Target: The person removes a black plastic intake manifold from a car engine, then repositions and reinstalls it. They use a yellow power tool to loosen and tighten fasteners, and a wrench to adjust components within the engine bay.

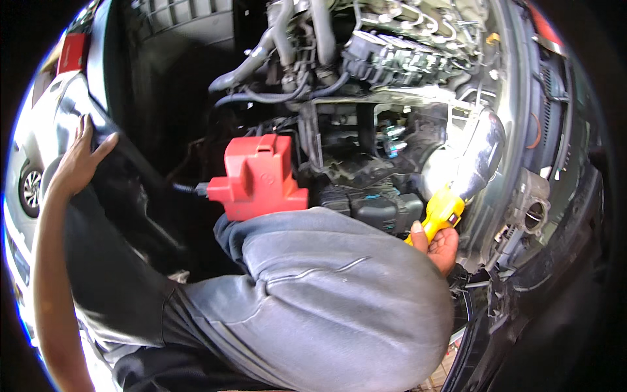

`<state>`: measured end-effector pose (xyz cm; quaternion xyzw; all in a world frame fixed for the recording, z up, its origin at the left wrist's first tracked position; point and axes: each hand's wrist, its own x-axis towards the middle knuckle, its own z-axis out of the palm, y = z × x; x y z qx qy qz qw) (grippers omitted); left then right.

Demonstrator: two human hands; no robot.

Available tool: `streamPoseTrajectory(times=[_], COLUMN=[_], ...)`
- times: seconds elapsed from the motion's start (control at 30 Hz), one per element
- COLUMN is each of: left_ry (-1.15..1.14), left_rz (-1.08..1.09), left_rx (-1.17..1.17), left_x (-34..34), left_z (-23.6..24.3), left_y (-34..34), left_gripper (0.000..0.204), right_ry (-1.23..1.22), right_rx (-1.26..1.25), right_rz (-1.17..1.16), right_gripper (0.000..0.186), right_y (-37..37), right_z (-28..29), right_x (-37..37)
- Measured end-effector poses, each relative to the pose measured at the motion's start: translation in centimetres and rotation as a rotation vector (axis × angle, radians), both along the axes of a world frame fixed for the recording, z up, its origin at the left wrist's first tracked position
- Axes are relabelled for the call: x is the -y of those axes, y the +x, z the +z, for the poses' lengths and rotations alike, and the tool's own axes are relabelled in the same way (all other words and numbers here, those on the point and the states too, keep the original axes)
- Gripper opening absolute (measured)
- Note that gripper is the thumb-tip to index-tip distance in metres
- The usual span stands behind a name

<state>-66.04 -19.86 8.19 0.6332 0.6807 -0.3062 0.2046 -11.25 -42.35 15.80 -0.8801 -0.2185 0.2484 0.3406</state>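
Observation:
My left hand [85, 159] lies with its fingers stretched out on the dark edge of the car's body at the far left. It holds nothing. At the right, my right hand [436, 249] is wrapped round the yellow handle [444, 210] of an inspection lamp. The lamp's long, shiny head [481, 153] points up into the engine bay, with bright glare around it. Bulky grey cloth [346, 294] hides my right wrist and forearm. A red plastic cover [260, 178] with a cable at its left side sits in the middle, beyond the cloth.
Grey pipes [261, 62] and a black ribbed engine part [398, 59] fill the far side. Black housings [379, 210] lie between the red cover and the lamp. A metal throttle-like body [532, 206] stands at the right rim. Another car's wheel [31, 189] shows far left.

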Motion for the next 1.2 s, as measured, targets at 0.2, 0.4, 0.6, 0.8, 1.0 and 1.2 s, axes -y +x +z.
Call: streamPoseTrajectory(times=[0.2, 0.4, 0.6, 0.8, 1.0, 1.2], left_ry=[0.171, 0.189, 0.175, 0.18, 0.232, 0.402], left_rz=[0.097, 0.195, 0.169, 0.207, 0.258, 0.219], left_rx=[0.123, 0.16, 0.173, 0.244, 0.216, 1.157], left_x=[2.0, 2.3, 1.7, 2.1, 1.1, 0.5], left_z=[-3.0, -3.5, -2.6, -2.7, -0.5, 2.9], left_y=[-0.7, -0.5, 0.5, 0.3, 3.0, 21.0], left_gripper=[0.127, 0.135, 0.132, 0.129, 0.118, 0.062], right_ry=[-0.085, -0.108, -0.212, 0.099, 0.251, -0.053], right_rx=[0.03, 0.016, 0.362, 0.581, 0.157, -0.277], right_rz=[0.052, 0.058, 0.065, 0.091, 0.475, 0.454], right_gripper=[0.074, 0.071, 0.068, 0.041, 0.054, 0.066], right_y=[1.1, 0.4, -0.7, 1.6, 9.1, 13.7], right_z=[-1.2, -1.4, 1.8, 6.1, 5.3, -0.9], right_x=[-0.5, -2.0, -2.3, -7.3, -16.7, -25.2])
